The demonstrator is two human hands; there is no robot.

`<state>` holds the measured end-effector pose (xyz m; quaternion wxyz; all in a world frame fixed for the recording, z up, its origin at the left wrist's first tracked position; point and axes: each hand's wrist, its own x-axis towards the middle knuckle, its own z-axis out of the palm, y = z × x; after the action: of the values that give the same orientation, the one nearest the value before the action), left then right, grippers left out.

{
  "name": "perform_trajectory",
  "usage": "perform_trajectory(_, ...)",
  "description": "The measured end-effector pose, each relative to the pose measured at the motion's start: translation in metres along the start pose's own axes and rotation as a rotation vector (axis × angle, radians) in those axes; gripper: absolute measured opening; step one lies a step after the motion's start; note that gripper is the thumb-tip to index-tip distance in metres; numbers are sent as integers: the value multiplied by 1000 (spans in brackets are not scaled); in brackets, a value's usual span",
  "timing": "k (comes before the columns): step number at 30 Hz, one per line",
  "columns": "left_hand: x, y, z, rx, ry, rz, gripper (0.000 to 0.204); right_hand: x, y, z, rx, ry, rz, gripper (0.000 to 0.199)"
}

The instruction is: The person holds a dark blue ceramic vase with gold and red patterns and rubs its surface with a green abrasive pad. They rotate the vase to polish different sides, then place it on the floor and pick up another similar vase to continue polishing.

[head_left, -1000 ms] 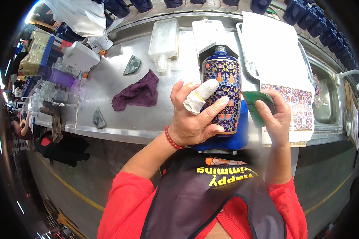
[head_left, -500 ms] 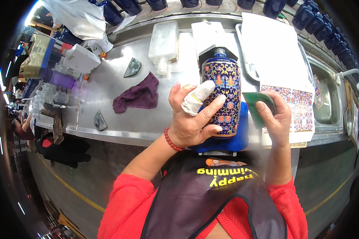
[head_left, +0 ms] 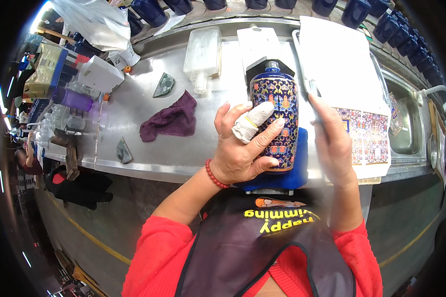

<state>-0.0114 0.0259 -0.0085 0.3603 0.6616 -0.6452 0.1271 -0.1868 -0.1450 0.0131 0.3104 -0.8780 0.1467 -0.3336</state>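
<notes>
A dark blue bottle (head_left: pixel 286 141) covered in a colourful floral pattern lies with its neck pointing away from me, over a blue pad (head_left: pixel 302 163). My left hand (head_left: pixel 243 148) rests across the bottle's left side and steadies it, thumb and index finger stretched over the pattern. One of its fingers is wrapped in white cloth (head_left: pixel 248 126). To the right of the bottle, my blurred right hand (head_left: pixel 336 143) grips a thin flat scraper (head_left: pixel 314 89), seen nearly edge-on and mostly hidden by the fingers. A patterned decal sheet (head_left: pixel 372 136) lies beyond that hand.
On the metal counter (head_left: pixel 158 156) lie a purple cloth (head_left: pixel 171 119), two dark green pieces (head_left: pixel 164 85) and a clear bottle (head_left: pixel 203 54). White paper (head_left: pixel 337 59) partly covers a tray. Rows of blue bottles (head_left: pixel 324 6) line the back; a sink (head_left: pixel 405 123) is at right.
My right hand has turned, so the green scraper shows its edge instead of its flat face, and its fingertips sit higher. My left hand has shifted slightly rightward over the bottle.
</notes>
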Motion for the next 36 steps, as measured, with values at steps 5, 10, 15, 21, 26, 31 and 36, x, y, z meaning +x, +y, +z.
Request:
perform_trajectory(5,1,-5,0,-59,11,-74,79,0,-7,16,-177,-101,-191,65)
perform_trajectory(10,1,-4,1,-15,-17,-50,82,-3,-14,19,-225,-118,-171,63)
perform_trajectory(15,2,-5,0,22,-33,-29,81,-1,-14,18,-258,-115,-187,63)
perform_trajectory(21,9,-8,-1,-18,-29,-44,79,2,-17,20,-232,-96,-170,65)
perform_trajectory(26,12,-11,-2,77,-54,13,82,5,-17,18,-226,-94,-174,67)
perform_trajectory(31,16,-15,2,-67,20,-65,79,9,-16,18,-137,-67,-91,69)
perform_trajectory(36,18,-19,2,0,-35,-48,79,11,-16,19,-149,-97,-76,70)
